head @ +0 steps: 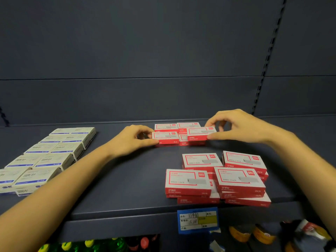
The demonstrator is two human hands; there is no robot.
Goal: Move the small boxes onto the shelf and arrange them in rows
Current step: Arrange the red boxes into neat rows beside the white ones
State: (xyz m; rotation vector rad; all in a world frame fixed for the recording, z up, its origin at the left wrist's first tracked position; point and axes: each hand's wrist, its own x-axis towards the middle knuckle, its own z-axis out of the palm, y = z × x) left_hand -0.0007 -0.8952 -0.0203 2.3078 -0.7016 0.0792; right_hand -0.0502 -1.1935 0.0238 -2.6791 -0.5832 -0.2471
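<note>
Small red and white boxes lie on a dark shelf (pixel 127 179). Near the back wall, my left hand (pixel 132 140) pinches one red box (pixel 166 137) at its left end, on top of a low stack. My right hand (pixel 241 128) pinches another red box (pixel 201 133) at its right end, tilted a little over the neighbouring stack. Two more red boxes (pixel 174 126) lie behind them. A loose heap of red boxes (pixel 218 179) sits near the shelf's front edge at the right.
White and blue boxes (pixel 47 157) stand in two neat rows at the shelf's left. A blue and yellow price tag (pixel 198 220) hangs on the front edge. Below it are colourful bottles (pixel 91 245) and tape rolls (pixel 254 233). An upright slotted rail (pixel 267 57) runs up the back wall.
</note>
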